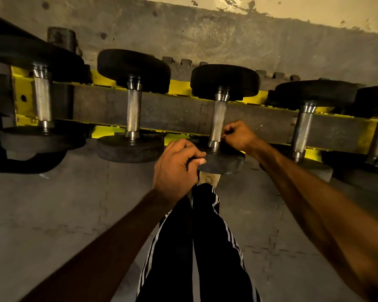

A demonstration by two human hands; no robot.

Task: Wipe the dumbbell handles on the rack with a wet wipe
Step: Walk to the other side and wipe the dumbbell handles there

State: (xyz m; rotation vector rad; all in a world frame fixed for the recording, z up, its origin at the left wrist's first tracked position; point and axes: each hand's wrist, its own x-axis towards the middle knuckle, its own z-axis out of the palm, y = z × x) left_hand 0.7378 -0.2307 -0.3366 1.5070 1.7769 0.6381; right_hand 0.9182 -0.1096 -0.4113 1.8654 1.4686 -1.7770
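Dumbbell (225,81) on the rack (172,112) looks heavy and stiff, so steadying it by the plate (225,161) makes sense. Left hand (177,164) grips that near plate. Just right of it, right hand (238,136) is fisted against the knurled handle (219,118). Wipe inside? Can't tell.

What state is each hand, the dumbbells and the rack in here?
Left hand: grips the near plate of the middle dumbbell.
Right hand: fingers curled against that dumbbell's handle; no wipe visible.
Middle dumbbell: lying across the rack.
Other dumbbells: on the rack, untouched.
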